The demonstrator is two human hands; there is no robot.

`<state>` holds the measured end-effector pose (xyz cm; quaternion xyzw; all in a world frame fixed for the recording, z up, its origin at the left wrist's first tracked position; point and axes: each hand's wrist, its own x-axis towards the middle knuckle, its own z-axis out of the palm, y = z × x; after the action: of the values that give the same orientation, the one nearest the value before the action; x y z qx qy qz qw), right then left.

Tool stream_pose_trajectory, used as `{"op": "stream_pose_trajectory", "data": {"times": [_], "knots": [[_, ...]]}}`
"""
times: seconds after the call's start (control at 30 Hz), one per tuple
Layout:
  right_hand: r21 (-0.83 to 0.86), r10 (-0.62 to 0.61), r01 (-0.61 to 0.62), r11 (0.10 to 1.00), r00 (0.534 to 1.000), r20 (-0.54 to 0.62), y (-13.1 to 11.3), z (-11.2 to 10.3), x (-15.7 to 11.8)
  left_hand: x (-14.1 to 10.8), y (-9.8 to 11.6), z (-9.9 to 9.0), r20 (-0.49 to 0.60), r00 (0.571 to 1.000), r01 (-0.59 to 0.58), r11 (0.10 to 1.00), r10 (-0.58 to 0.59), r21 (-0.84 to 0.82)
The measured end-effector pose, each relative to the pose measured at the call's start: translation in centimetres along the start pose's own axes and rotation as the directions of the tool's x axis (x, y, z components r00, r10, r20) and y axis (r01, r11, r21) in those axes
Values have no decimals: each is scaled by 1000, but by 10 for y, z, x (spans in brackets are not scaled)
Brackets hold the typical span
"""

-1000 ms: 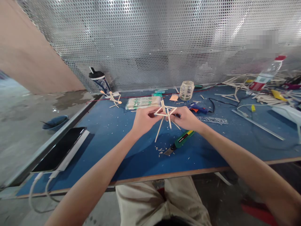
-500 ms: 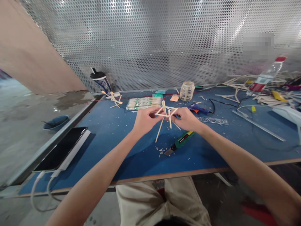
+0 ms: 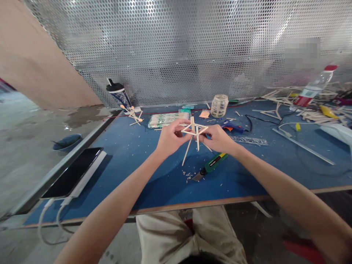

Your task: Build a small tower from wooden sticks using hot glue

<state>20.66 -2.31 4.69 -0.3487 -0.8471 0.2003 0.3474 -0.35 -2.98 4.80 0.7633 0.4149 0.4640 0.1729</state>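
Observation:
A small frame of thin wooden sticks (image 3: pixel 197 134) is held above the blue table, with several sticks pointing down from it. My left hand (image 3: pixel 172 137) pinches its left side between thumb and fingers. On the right side, my right hand (image 3: pixel 217 138) grips it with bent fingers. Below the frame lies a green and black utility knife (image 3: pixel 213 164), its blade pointing to the lower left beside small wood shavings (image 3: pixel 187 177). Behind my left hand is a plastic packet of sticks (image 3: pixel 168 119).
A glass jar (image 3: pixel 219 106), blue glue gun (image 3: pixel 233 127) and clear ruler (image 3: pixel 249 140) lie behind and right. A phone (image 3: pixel 73 172) with cables is at left, a tumbler (image 3: pixel 118 94) at back left. A bottle (image 3: pixel 313 88) stands by loose sticks at back right.
The stick frame has tilted slightly in my hands, and its front stick has shifted a little left. My left fingers have lifted slightly. The knife has not moved.

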Motion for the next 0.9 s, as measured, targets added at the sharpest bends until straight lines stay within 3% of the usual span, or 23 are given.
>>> {"op": "stream_pose_trajectory", "data": {"times": [0.3,0.63,0.9], "knots": [[-10,-20,20,1000,999,-35,4,2,-1,-1,1,1,-3,1000,22,999,-23,-26],[145,-25,71,987,955,-295,-4,15,1,-1,0,3,4,999,46,997,-45,-63],[181,-27,99,979,932,-361,-3,20,5,-2,-6,4,25,999,48,987,-45,-156]]}}
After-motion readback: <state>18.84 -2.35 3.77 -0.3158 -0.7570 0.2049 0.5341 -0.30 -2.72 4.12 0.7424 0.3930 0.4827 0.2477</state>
